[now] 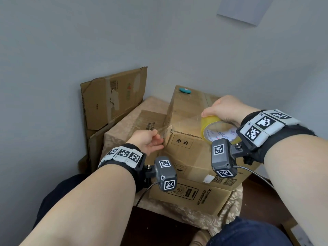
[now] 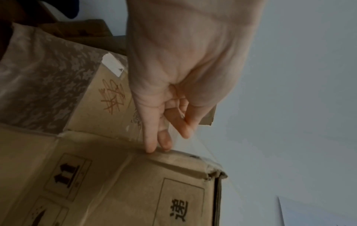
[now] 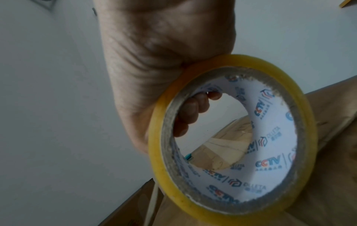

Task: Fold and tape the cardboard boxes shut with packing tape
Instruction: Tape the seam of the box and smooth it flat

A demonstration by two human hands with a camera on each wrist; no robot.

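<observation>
A closed cardboard box (image 1: 184,144) with printed characters stands on another box in the head view. My right hand (image 1: 221,109) grips a yellow roll of packing tape (image 1: 211,126) over the box's near right top edge, thumb on the outside and fingers (image 3: 191,113) hooked inside the core (image 3: 274,162). A clear strip of tape (image 1: 184,121) runs from the roll across the top to the near left corner. There my left hand (image 1: 158,141) pinches the tape's free end between thumb and forefinger (image 2: 179,125), while two other fingers (image 2: 152,142) touch the box edge (image 2: 183,159).
A flatter printed box (image 1: 191,194) lies beneath, on a table with a floral cloth (image 1: 115,139). Flattened cardboard (image 1: 113,98) leans against the grey wall at the back left. A teal round object (image 1: 185,90) sits on the box's far corner. My knees are below.
</observation>
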